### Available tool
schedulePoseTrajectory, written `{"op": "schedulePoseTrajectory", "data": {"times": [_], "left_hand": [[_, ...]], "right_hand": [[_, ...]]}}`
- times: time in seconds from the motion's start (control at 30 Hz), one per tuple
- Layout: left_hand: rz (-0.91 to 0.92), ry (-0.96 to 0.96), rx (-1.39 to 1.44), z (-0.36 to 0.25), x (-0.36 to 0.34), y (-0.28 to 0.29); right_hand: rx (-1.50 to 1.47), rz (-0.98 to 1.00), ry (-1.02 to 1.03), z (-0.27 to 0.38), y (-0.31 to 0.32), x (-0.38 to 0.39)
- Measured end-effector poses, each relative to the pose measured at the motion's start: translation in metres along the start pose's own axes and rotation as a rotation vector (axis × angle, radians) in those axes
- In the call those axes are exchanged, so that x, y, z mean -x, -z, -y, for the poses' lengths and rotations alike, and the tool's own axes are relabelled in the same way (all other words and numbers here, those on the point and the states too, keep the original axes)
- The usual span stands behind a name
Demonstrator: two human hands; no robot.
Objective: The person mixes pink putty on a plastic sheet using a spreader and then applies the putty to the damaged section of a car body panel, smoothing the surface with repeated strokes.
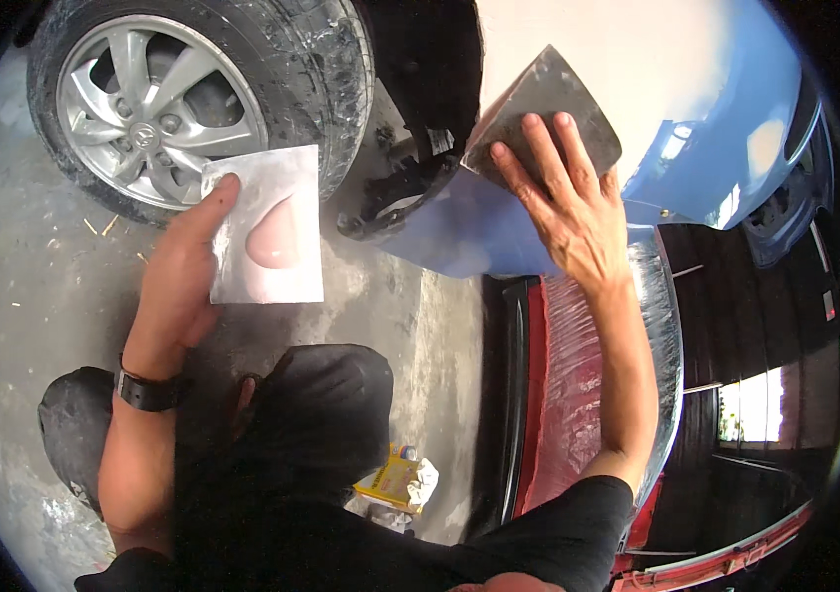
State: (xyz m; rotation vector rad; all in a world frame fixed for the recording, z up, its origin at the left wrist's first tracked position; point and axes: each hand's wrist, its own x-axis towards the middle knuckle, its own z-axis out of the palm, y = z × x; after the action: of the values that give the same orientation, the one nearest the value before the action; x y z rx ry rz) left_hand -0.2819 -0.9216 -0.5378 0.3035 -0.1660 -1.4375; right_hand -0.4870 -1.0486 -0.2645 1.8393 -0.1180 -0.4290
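My left hand (183,259) grips a flat pale plate (293,170) by its left edge, thumb on top. A smooth mound of pinkish body filler (280,237) lies on the plate. My right hand (583,229) holds a dark grey, flat filler spreader (560,94), fingers spread over its face and the thumb hidden. The spreader is up against the blue car body panel (711,163), over a broad beige coat of filler (627,59). Whether its far edge touches the coat all along, I cannot tell.
Left of the panel stands a car wheel (158,128) with a silver rim and dusty tyre. A red car part under clear plastic film (573,385) lies at the right. On the concrete floor (35,296), near my knee, sits a yellow box (387,481) with crumpled white paper (424,485).
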Motion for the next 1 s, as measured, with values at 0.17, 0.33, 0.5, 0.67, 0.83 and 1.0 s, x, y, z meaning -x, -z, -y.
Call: {"op": "schedulePoseTrajectory", "data": {"times": [0.17,0.33,0.5,0.67,0.83,1.0], "left_hand": [[0.021,0.011,-0.022,0.001,-0.001,0.004],[0.004,-0.021,-0.060,0.004,-0.005,0.009],[-0.008,0.022,-0.047,0.006,-0.006,0.007],[-0.054,0.027,-0.023,0.007,-0.007,0.000],[-0.029,0.032,-0.003,0.007,-0.009,0.004],[-0.025,0.018,0.001,0.005,-0.006,0.001]], "right_hand": [[0.043,-0.009,0.109,-0.018,-0.014,-0.007],[0.057,-0.010,0.149,-0.020,-0.008,-0.017],[0.063,-0.001,0.153,-0.019,-0.010,-0.014],[0.013,-0.037,0.091,-0.016,-0.011,-0.012],[0.070,0.005,0.058,-0.025,-0.001,0.001],[0.075,0.058,-0.001,-0.018,0.013,0.012]]}}
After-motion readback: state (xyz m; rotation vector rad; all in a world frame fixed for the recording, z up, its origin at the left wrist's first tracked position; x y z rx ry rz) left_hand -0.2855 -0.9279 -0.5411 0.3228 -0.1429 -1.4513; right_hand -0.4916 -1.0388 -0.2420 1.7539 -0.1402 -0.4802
